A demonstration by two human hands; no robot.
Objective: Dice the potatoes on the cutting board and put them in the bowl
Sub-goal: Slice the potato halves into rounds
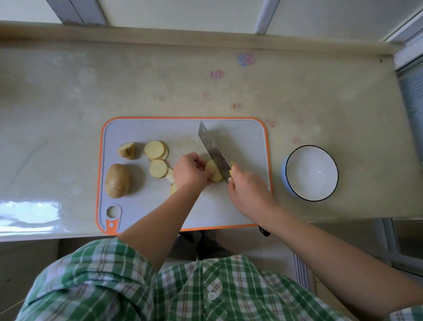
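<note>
Fingers (200, 162) of the left hand (190, 171) pinch the potato slices (213, 175) mid cutting board (144, 129). The right hand (247, 189) grips the knife (210, 146), blade touching the slices. Hazard: the fingertips sit just beside the blade, and a sliding slice could expose them. The bowl (311, 168) on the worktop (161, 80) holds nothing.

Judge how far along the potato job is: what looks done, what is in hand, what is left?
Done: one potato lies in round slices on the cutting board. In hand: the left hand holds a slice while the right hand grips the knife, blade on it. Left: dicing the slices and the end piece, the whole potato untouched, and the bowl holds nothing yet.
</note>
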